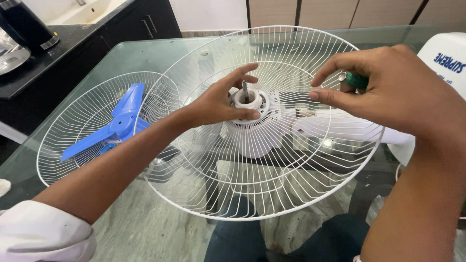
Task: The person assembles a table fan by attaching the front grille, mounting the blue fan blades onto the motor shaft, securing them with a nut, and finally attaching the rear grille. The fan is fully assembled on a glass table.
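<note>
A white wire fan guard point(272, 194) sits tilted on the white fan motor housing point(252, 136), with the metal shaft point(245, 90) poking up through its centre. My left hand point(221, 99) has its fingers on the white plastic ring point(248, 103) around the shaft. My right hand point(388, 87) hovers to the right above the guard, closed on a tool with a green handle point(357, 80). To the left, a second white wire guard point(68, 140) lies on the glass table with the blue fan blade point(116, 123) resting in it.
The glass table point(145, 58) spans the view, with stone floor and my dark-trousered legs showing through it. A black counter point(43, 63) with a dark kettle point(26, 24) stands at the far left. A white fan body part point(444, 58) is at the right edge.
</note>
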